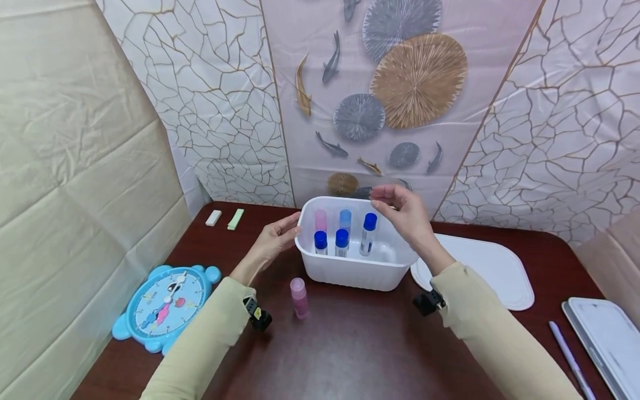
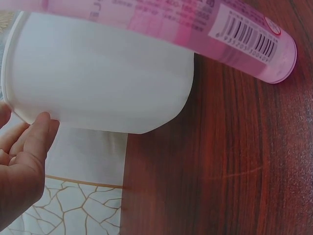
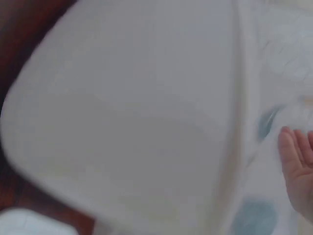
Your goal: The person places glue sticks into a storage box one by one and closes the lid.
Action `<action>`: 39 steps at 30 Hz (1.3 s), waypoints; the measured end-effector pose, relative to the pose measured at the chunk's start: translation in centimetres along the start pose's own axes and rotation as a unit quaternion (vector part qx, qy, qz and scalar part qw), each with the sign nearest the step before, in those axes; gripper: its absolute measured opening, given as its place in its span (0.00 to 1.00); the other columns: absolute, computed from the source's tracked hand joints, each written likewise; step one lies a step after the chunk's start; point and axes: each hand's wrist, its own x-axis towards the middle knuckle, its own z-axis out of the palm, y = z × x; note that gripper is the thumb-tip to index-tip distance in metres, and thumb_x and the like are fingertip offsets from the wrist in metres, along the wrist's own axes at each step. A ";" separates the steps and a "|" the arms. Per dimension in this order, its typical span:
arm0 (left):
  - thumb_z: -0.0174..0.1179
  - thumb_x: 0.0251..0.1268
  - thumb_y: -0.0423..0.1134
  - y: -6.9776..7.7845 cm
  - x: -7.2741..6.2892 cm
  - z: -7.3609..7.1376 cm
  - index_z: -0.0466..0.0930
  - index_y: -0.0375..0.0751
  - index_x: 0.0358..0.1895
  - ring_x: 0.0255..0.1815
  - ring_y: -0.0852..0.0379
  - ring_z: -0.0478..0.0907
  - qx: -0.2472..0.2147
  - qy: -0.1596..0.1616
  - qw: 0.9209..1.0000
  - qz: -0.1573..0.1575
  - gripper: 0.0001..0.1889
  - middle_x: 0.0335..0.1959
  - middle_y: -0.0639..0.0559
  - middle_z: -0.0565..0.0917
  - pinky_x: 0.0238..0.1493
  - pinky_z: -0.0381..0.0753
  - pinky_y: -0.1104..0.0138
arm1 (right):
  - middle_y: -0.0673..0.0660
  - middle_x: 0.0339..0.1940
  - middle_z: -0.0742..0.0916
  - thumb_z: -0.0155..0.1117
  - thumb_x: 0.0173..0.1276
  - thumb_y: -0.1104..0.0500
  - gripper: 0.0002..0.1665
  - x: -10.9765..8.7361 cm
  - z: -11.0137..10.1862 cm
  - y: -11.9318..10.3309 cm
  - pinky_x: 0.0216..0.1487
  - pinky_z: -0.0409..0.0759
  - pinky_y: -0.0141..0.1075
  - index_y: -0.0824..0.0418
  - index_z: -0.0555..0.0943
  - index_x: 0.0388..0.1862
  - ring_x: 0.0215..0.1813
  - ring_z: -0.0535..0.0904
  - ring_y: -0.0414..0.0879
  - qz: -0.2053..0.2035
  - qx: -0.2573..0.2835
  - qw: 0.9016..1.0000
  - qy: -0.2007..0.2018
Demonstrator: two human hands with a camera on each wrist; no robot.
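Observation:
A white plastic bin [image 1: 357, 273] stands on the dark table. Inside it are three dark-blue-capped tubes [image 1: 367, 236], a light-blue-topped tube [image 1: 345, 219] and a pink-topped tube [image 1: 320, 219]. My left hand [image 1: 272, 240] touches the bin's left end with fairly straight fingers; the left wrist view shows its fingertips [image 2: 43, 120] against the outer wall near the rim. Over the back right of the bin, my right hand [image 1: 402, 214] is raised with loosely bent fingers, holding nothing visible. A pink translucent tube [image 1: 299, 300] stands in front of the bin, its barcode label visible in the left wrist view.
A blue toy clock [image 1: 170, 303] lies at the left; white [image 1: 213, 218] and pale green [image 1: 235, 219] small blocks lie behind it. A white lid [image 1: 480, 266] is right of the bin. Farther right are a lilac pen [image 1: 570, 355] and a white case [image 1: 607, 333].

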 end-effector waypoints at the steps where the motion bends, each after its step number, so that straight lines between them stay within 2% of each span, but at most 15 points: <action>1: 0.54 0.68 0.34 0.1 0.0 0.0 0.63 0.41 0.69 0.65 0.46 0.70 0.000 0.000 1.000 0.001 0.26 0.67 0.41 0.69 0.60 0.74 0.59 | 0.63 0.48 0.84 0.62 0.66 0.62 0.16 -0.5 0.5 -0.7 0.47 0.81 0.29 0.66 0.78 0.51 0.46 0.81 0.41 -0.017 0.020 1.000 0.003; 4: 0.55 0.68 0.35 0.1 0.2 -0.1 0.64 0.41 0.69 0.64 0.47 0.70 0.002 0.001 1.000 0.003 0.26 0.67 0.42 0.70 0.59 0.74 0.60 | 0.66 0.45 0.85 0.63 0.63 0.66 0.14 -2.5 2.6 -2.1 0.40 0.81 0.26 0.69 0.79 0.48 0.41 0.82 0.36 -0.062 0.091 0.993 -0.034; 7: 0.55 0.68 0.35 0.3 0.2 -0.1 0.64 0.40 0.69 0.64 0.46 0.70 0.003 0.001 1.000 0.008 0.26 0.67 0.41 0.69 0.59 0.75 0.59 | 0.68 0.45 0.85 0.63 0.61 0.70 0.15 -4.6 5.3 -2.5 0.42 0.82 0.29 0.72 0.79 0.48 0.45 0.83 0.42 -0.081 0.131 0.983 -0.103; 12: 0.54 0.69 0.34 0.3 0.1 0.0 0.63 0.39 0.69 0.64 0.44 0.70 0.006 -0.007 1.000 0.021 0.26 0.67 0.40 0.68 0.59 0.74 0.57 | 0.68 0.50 0.83 0.64 0.61 0.69 0.20 -7.0 8.8 -1.8 0.55 0.80 0.37 0.72 0.77 0.53 0.54 0.80 0.59 -0.055 0.160 0.965 -0.202; 17: 0.54 0.69 0.34 0.1 0.2 -0.1 0.63 0.37 0.69 0.64 0.43 0.70 0.002 -0.010 1.000 0.027 0.26 0.67 0.39 0.68 0.59 0.74 0.56 | 0.67 0.54 0.82 0.65 0.61 0.68 0.24 -7.6 10.6 -0.9 0.58 0.77 0.39 0.71 0.74 0.57 0.57 0.78 0.59 -0.037 0.168 0.951 -0.256; 21: 0.54 0.69 0.34 0.1 0.1 -0.1 0.63 0.37 0.69 0.64 0.43 0.70 0.003 -0.009 1.000 0.027 0.26 0.67 0.39 0.68 0.60 0.74 0.57 | 0.69 0.55 0.81 0.65 0.60 0.68 0.26 -7.5 11.4 -0.6 0.57 0.78 0.38 0.73 0.73 0.57 0.57 0.78 0.58 -0.043 0.175 0.943 -0.280; 26: 0.54 0.69 0.34 0.2 -0.1 0.0 0.63 0.37 0.69 0.64 0.43 0.70 0.003 -0.008 1.000 0.026 0.26 0.67 0.39 0.68 0.59 0.74 0.57 | 0.70 0.52 0.81 0.65 0.60 0.69 0.24 -7.4 12.1 -0.2 0.57 0.78 0.40 0.73 0.74 0.56 0.55 0.79 0.57 -0.041 0.184 0.938 -0.290; 31: 0.53 0.69 0.33 0.2 0.0 0.0 0.63 0.37 0.69 0.64 0.42 0.70 0.005 -0.011 1.000 0.027 0.26 0.67 0.38 0.68 0.59 0.74 0.56 | 0.69 0.48 0.83 0.65 0.60 0.69 0.21 -7.5 12.3 0.1 0.56 0.79 0.40 0.74 0.76 0.53 0.51 0.81 0.53 -0.038 0.186 0.939 -0.285; 39: 0.54 0.69 0.33 0.0 -0.1 0.0 0.62 0.37 0.69 0.64 0.43 0.70 -0.013 -0.008 1.000 0.019 0.26 0.67 0.38 0.68 0.59 0.75 0.59 | 0.67 0.44 0.85 0.66 0.60 0.67 0.19 -7.9 11.6 0.1 0.52 0.81 0.37 0.73 0.78 0.50 0.44 0.81 0.38 -0.039 0.172 0.945 -0.275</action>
